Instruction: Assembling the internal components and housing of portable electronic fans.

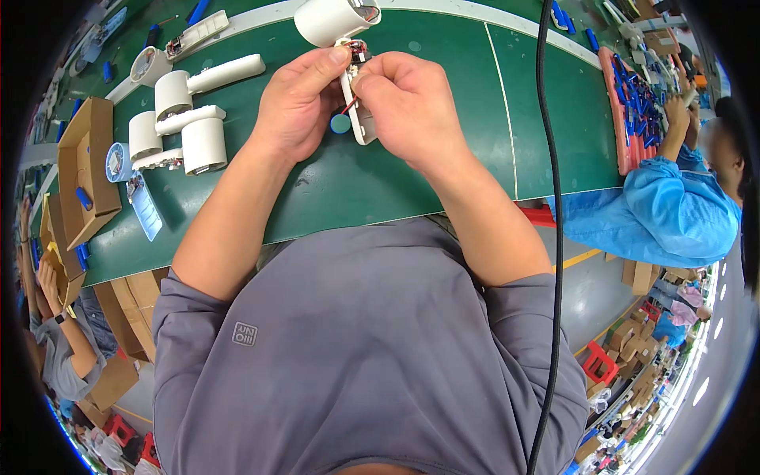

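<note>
Both my hands are at a white plastic housing (pixel 366 127) over the green bench. It has an opened handle pointing toward me and a wide cylindrical head (pixel 328 22) at the far end. My left hand (pixel 297 103) is closed on the handle's left side, its thumb by a small circuit board (pixel 358 52). My right hand (pixel 416 111) grips the right side, thumb and forefinger pinched at the handle; whether a wire is also between them is hidden. A blue-green round-ended part (pixel 340 123) hangs by a red wire beside the handle.
Several similar white housings (pixel 204 146) lie to the left, along with a light-blue one (pixel 144 207). An open cardboard box (pixel 89 170) stands at the left edge. A black cable (pixel 554 174) hangs down on my right. Beyond it, a blue-clad person (pixel 649 210) works by a pink tray (pixel 616 119).
</note>
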Demonstrator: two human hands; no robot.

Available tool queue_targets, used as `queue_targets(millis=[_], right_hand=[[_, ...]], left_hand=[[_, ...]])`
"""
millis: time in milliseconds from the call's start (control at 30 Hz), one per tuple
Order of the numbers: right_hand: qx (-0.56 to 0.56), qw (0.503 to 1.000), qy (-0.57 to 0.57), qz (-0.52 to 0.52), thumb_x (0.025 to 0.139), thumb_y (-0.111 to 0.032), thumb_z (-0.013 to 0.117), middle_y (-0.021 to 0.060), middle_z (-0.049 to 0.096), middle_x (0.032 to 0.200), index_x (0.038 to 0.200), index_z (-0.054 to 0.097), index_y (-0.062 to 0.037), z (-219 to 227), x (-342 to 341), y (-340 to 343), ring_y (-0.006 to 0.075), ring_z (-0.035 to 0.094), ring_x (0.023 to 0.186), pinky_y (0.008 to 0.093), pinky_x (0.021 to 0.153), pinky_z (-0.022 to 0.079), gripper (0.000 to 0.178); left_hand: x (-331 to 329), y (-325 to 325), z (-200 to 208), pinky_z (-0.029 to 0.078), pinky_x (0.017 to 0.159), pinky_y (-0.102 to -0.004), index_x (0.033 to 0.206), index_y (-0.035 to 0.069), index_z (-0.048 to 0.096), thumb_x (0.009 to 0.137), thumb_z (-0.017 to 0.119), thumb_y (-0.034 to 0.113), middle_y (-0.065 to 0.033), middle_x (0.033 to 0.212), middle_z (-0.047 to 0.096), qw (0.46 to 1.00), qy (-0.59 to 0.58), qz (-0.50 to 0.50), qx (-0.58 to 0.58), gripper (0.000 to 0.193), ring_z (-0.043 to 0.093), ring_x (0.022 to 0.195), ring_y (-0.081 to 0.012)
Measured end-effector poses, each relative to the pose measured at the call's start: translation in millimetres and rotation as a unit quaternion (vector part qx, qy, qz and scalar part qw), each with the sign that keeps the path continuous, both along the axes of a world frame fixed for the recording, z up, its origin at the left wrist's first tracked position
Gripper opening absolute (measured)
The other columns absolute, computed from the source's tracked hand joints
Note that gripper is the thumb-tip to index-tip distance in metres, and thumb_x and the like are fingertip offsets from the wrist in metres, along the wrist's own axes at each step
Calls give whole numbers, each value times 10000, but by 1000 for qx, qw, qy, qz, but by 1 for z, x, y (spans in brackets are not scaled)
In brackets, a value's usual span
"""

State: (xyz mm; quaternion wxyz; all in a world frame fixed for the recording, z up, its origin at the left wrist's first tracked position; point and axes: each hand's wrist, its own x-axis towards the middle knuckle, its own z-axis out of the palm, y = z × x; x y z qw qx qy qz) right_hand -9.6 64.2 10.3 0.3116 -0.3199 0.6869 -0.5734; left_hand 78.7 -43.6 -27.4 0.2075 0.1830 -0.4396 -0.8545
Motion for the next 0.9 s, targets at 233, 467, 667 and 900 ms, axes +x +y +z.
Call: queue_targets(millis=[233, 467, 667, 900], right_hand=[[-27, 996, -78, -17, 826, -70, 536, 42, 569, 649, 749, 576, 24, -6, 3, -5, 77, 494, 546, 237, 451, 384, 128], [-73, 993, -83, -46, 799, -76, 535, 65, 587, 606, 702, 595, 39, -13, 4, -11, 95, 512, 533, 272, 476, 419, 162], [-71, 987, -132, -66, 815, -51, 542, 32, 543, 637, 756, 576, 28, -7, 9, -20, 77, 469, 540, 240, 451, 368, 104], [-59, 989, -127, -44, 819, -62, 572, 32, 556, 651, 790, 589, 24, -2, 5, -21, 78, 467, 540, 234, 480, 385, 93]], left_hand=[[1, 0, 0, 414, 693, -267, 983, 54, 615, 876, 606, 320, -3, 842, 610, 1000, -16, 2, 13, 287, 534, 760, -101], [-1, 4, 2, 412, 709, -258, 1007, 50, 613, 869, 620, 302, 3, 859, 609, 999, -37, 33, 11, 287, 533, 776, -86], [-3, 3, 0, 413, 723, -247, 1023, 41, 620, 865, 631, 279, 6, 855, 618, 998, -39, 49, -2, 286, 533, 767, -78], [1, 0, 5, 422, 737, -253, 1033, 31, 603, 877, 615, 265, -4, 866, 625, 997, -14, 71, -33, 281, 546, 766, -83]])
